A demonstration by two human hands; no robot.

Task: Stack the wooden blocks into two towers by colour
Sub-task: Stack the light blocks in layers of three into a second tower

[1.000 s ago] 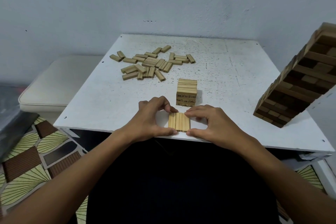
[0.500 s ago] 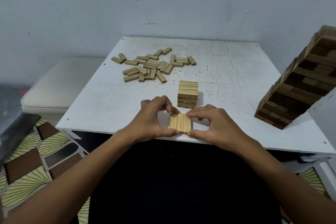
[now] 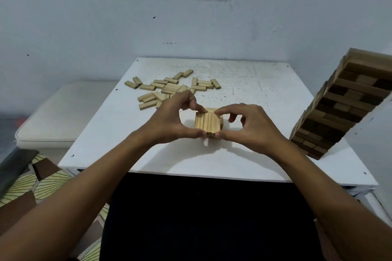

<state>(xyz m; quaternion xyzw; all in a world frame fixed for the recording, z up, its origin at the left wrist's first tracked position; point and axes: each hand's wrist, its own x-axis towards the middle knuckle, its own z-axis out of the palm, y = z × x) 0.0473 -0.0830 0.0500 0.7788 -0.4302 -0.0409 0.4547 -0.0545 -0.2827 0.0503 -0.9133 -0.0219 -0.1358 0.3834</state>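
I hold a flat row of three pale wooden blocks (image 3: 207, 122) between both hands, lifted over the middle of the square white table (image 3: 265, 99). My left hand (image 3: 169, 122) pinches the row's left side, thumb at the near corner and forefinger at the far corner; my right hand (image 3: 246, 124) pinches the right side the same way. Just under and behind the row a bit of the short pale block stack (image 3: 221, 121) shows, mostly hidden, so I cannot tell whether the row touches it. The loose heap of pale wooden blocks (image 3: 169, 89) lies toward the far left corner, well apart from my fingers. The tall tower of dark and mid-brown wooden blocks (image 3: 343, 108) stands at the right edge. Bare table lies between my right hand and that tower, and along the near edge.
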